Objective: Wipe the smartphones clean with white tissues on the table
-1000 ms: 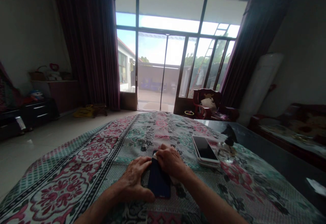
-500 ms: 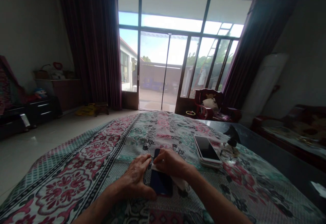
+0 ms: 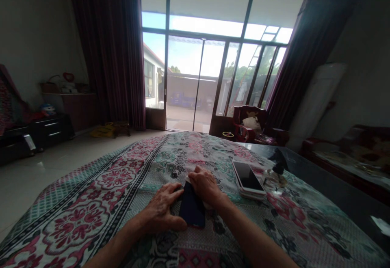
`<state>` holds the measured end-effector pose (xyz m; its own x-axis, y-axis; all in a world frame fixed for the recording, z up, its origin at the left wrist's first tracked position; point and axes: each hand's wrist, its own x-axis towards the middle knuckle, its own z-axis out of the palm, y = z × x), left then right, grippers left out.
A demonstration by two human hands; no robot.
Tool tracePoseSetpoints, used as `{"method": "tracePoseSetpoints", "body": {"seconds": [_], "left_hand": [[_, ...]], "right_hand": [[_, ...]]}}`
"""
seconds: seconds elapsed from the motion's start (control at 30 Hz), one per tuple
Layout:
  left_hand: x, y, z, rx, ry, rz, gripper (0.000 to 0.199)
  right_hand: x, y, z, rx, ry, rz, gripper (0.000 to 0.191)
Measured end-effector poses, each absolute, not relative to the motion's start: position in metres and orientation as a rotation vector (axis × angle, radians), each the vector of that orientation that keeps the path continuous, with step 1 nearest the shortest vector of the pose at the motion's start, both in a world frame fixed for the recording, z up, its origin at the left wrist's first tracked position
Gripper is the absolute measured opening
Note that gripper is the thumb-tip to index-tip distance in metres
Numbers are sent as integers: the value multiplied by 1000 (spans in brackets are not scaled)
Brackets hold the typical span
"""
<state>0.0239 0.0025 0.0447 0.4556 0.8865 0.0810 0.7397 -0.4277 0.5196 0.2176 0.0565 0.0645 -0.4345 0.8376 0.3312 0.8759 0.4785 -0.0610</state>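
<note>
A dark smartphone (image 3: 192, 209) lies flat on the patterned cloth, its screen up. My left hand (image 3: 163, 207) grips it along the left side, thumb near the lower corner and fingers by the upper edge. My right hand (image 3: 204, 184), closed, presses a white wiping cloth (image 3: 188, 180) against the phone's upper right end; most of that cloth is hidden beneath the hand, and whether it is fabric or paper I cannot tell. To the right rests a stack of white-edged phones (image 3: 248, 178), out of reach of both hands' fingers. Beside it stands a small clear glass object with a dark top (image 3: 276, 176).
The floral tablecloth (image 3: 79, 227) spreads under everything, with a dark tabletop (image 3: 323, 186) showing at the right. Beyond the table are a wooden chair (image 3: 250, 122), glass doors (image 3: 195, 85) and dark curtains (image 3: 109, 57). A white paper piece (image 3: 380, 224) lies at the far right.
My right hand has slid with the white cloth up toward the phone's far end and right edge, uncovering more of the screen. My left hand stays at the phone's left side.
</note>
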Motion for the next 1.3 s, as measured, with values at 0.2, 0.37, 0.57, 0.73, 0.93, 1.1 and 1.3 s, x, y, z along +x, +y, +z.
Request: {"method": "tracePoseSetpoints", "body": {"seconds": [0.2, 0.37, 0.57, 0.73, 0.93, 1.1, 1.3], "left_hand": [[25, 2, 45, 2289, 1336, 589, 80], [28, 0, 51, 2277, 1324, 652, 71], [28, 1, 49, 2266, 1304, 688, 61], [28, 0, 47, 2261, 1352, 693, 63], [29, 3, 40, 2290, 1347, 723, 60], [26, 4, 37, 2329, 1311, 760, 58], [23, 2, 42, 2331, 1301, 710, 57]], "right_hand": [[219, 41, 73, -1393, -2458, 70, 20], [223, 27, 90, -1228, -2675, 366, 30], [221, 31, 82, -1304, -2535, 250, 30], [217, 49, 60, -1465, -2339, -8, 25], [213, 60, 62, -1610, -2272, -105, 27], [216, 56, 72, -1561, -2395, -115, 29], [222, 36, 90, -1402, -2588, 120, 24]]}}
